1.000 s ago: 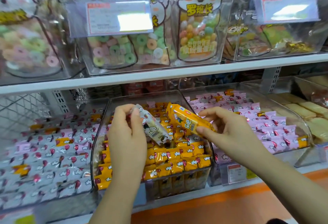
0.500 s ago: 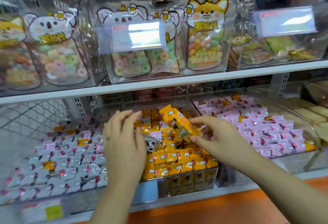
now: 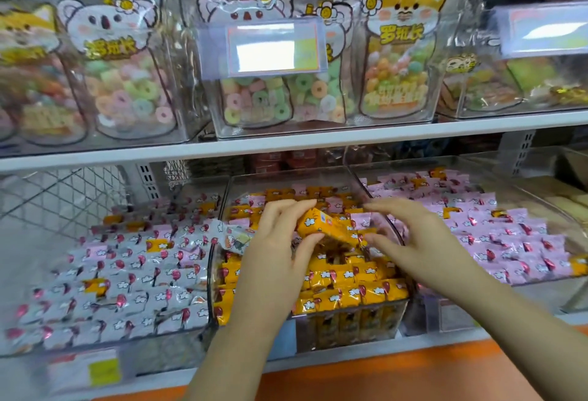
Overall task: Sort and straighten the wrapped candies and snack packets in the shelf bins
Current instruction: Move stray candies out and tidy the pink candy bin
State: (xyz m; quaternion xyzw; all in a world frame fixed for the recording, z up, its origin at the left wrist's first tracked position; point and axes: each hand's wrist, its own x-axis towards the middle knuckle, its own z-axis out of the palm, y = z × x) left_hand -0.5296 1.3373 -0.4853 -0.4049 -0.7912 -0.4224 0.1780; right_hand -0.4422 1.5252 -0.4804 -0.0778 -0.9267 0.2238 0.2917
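The middle clear bin on the lower shelf holds rows of yellow wrapped packets. My left hand hovers over it and pinches one yellow packet between fingers and thumb. A white packet pokes out at the left side of this hand; whether the hand holds it I cannot tell. My right hand is just to the right with its fingers spread, its thumb tip at the yellow packet's right end. The left bin holds white and pink packets with a few yellow strays. The right bin holds pink ones with some yellow.
Above, a white shelf board carries clear boxes of animal-shaped candy bags and a price tag holder. A further bin of pale bars is at the far right. An orange ledge runs along the front.
Both hands have dropped lower into the middle bin. The yellow packet passed from my right hand to my left, and my right hand has opened. The white packet now sticks out left of my left hand.
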